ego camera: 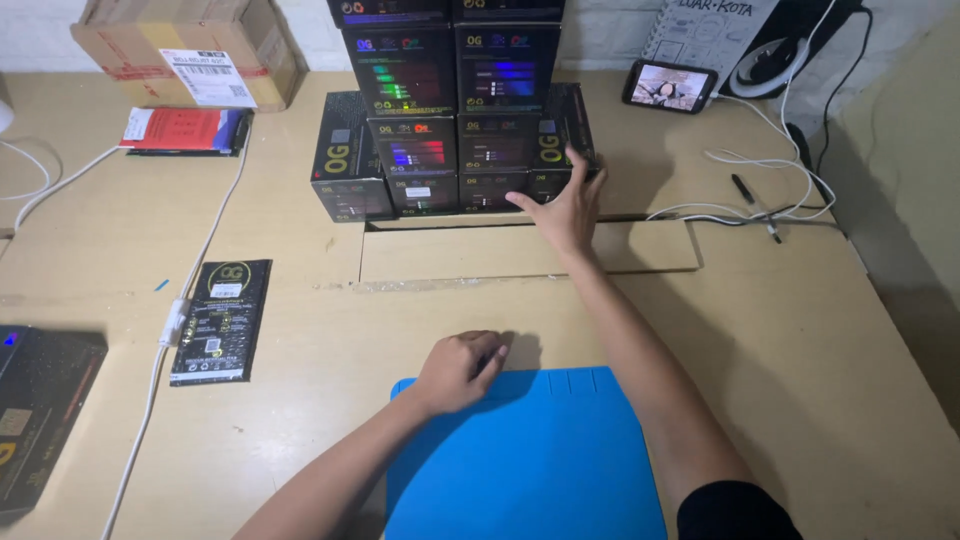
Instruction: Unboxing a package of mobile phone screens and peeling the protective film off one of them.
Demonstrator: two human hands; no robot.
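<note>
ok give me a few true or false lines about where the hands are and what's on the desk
1. The right hand touches the stack of black boxes. True.
2. The left hand holds a pen. False: it rests as a loose fist at the top edge of the blue mat, holding nothing visible.
3. A phone with a lit screen leans at the back right. True.
4. The cardboard box sits on the blue mat. False: it stands at the back left of the desk.
</note>
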